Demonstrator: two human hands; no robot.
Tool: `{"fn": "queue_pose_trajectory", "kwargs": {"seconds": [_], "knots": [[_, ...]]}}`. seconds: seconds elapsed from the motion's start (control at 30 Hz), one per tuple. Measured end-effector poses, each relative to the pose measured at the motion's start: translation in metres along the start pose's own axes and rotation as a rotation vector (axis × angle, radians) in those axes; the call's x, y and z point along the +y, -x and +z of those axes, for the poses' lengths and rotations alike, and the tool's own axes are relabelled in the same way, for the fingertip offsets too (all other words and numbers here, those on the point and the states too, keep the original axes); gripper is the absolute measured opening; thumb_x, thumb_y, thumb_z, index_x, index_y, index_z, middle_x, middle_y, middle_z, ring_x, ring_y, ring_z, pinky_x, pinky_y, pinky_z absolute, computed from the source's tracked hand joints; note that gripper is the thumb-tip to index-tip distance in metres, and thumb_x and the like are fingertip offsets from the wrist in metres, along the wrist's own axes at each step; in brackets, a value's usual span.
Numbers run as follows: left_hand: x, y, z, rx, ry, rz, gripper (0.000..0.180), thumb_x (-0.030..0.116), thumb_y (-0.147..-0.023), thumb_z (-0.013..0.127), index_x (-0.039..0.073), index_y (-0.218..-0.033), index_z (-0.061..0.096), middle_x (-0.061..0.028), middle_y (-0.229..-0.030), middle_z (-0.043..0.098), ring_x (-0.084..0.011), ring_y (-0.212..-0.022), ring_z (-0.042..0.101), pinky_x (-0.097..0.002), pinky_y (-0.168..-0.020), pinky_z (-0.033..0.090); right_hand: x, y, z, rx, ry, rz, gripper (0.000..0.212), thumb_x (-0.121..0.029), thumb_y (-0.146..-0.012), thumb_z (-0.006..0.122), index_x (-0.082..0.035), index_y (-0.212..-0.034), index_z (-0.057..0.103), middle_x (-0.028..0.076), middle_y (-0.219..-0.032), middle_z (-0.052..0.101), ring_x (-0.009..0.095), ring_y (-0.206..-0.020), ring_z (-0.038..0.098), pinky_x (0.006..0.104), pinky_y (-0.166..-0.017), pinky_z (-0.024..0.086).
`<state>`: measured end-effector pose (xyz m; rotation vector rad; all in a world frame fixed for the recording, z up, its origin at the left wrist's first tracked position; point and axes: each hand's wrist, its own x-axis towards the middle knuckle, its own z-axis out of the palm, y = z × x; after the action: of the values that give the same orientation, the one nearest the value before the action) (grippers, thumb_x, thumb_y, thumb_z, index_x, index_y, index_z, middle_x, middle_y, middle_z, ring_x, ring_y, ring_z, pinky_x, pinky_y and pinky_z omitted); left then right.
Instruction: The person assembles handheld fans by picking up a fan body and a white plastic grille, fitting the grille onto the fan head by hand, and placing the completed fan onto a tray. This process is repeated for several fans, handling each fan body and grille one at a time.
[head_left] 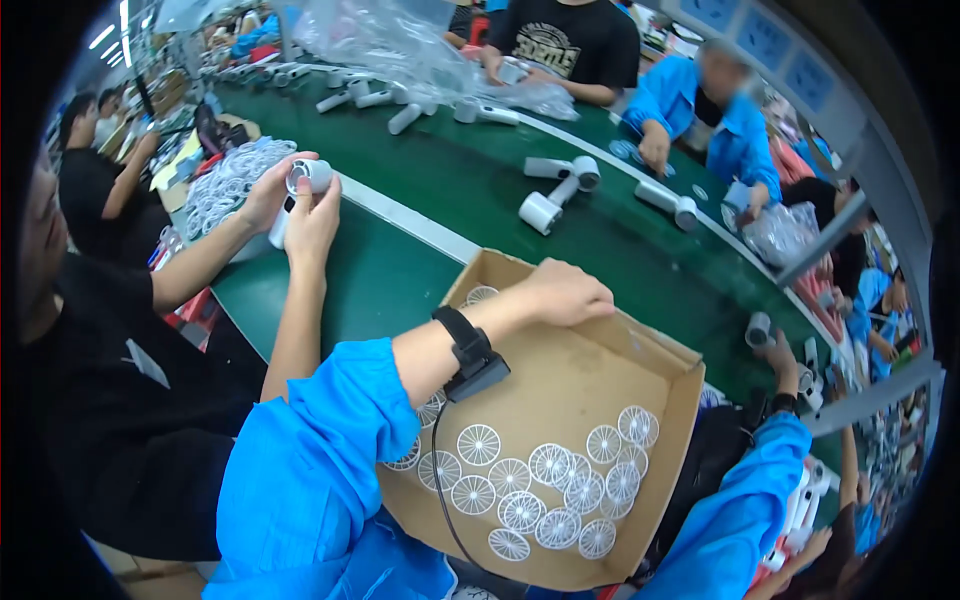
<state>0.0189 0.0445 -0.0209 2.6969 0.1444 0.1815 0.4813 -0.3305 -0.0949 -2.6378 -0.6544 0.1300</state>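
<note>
My left hand (568, 292), with a dark strap and small device at the wrist, is over the far side of an open cardboard box (650, 345). Its fingers are curled, and whatever they may hold is hidden. In the box lie several round white spoked grilles (521, 511), mostly toward the near side, some overlapping. Off to the right, my right hand (780, 360) is closed around a grey-white hair dryer (758, 329) at the belt's near edge. Only its round end shows clearly.
A green conveyor belt (640, 250) curves past beyond the box, carrying several hair dryers (560, 190). At left a co-worker in black holds a white hair dryer (310, 177) near a pile of white cords (235, 180). Co-workers sit across the belt; a metal frame (825, 240) stands at right.
</note>
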Motion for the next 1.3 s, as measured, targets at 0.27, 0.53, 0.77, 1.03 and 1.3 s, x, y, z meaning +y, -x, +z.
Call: {"fn": "queue_pose_trajectory", "kwargs": {"seconds": [0.27,0.53,0.77,1.03,1.3], "knots": [[0.004,-0.001,-0.002,0.007,-0.005,0.053,0.028,0.041,-0.091,0.047,0.023,-0.095,0.068,-0.0044,-0.088,0.068,-0.0276,-0.084,0.064,-0.0399,-0.067,0.049,-0.019,0.018,-0.012,-0.216,0.186,-0.076,0.051,-0.015,-0.061,0.076,0.001,-0.107,0.061,0.015,-0.09,0.066,0.024,-0.08,0.064,0.0366,-0.072,0.049],[0.006,-0.018,0.007,0.111,0.444,0.202,0.032,0.041,-0.092,0.048,0.019,-0.102,0.069,-0.0048,-0.1,0.069,-0.0251,-0.089,0.065,-0.0379,-0.081,0.049,-0.259,0.106,-0.039,-0.046,0.094,-0.259,0.061,-0.048,-0.076,0.064,0.006,-0.105,0.062,0.028,-0.105,0.062,0.04,-0.1,0.059,0.0449,-0.084,0.045],[0.014,-0.016,-0.015,0.23,1.648,-0.106,0.035,0.025,-0.09,0.059,0.002,-0.115,0.053,-0.0086,-0.099,0.063,-0.0162,-0.084,0.064,-0.0312,-0.071,0.054,-0.413,0.249,-0.015,-0.527,-0.303,-0.62,0.039,-0.033,-0.087,0.061,0.0,-0.108,0.062,0.014,-0.108,0.063,0.019,-0.098,0.06,0.0307,-0.082,0.047],[0.006,-0.012,-0.018,0.172,1.321,-0.176,0.035,0.016,-0.087,0.063,0.005,-0.113,0.043,-0.0083,-0.091,0.06,-0.0165,-0.067,0.063,-0.029,-0.054,0.055,-0.404,0.347,0.09,-0.609,0.143,-1.033,0.08,-0.048,-0.075,0.069,-0.017,-0.14,0.034,0.028,-0.143,0.027,0.045,-0.131,0.028,0.0472,-0.105,0.03],[0.004,-0.017,-0.019,0.208,1.39,-0.249,0.042,0.013,-0.087,0.063,0.009,-0.116,0.034,-0.0104,-0.09,0.058,-0.0186,-0.062,0.063,-0.0304,-0.051,0.056,-0.402,0.386,0.131,-0.475,0.048,-1.407,0.067,-0.04,-0.079,0.067,-0.016,-0.137,0.043,0.027,-0.141,0.031,0.043,-0.129,0.032,0.05,-0.104,0.031]]}}
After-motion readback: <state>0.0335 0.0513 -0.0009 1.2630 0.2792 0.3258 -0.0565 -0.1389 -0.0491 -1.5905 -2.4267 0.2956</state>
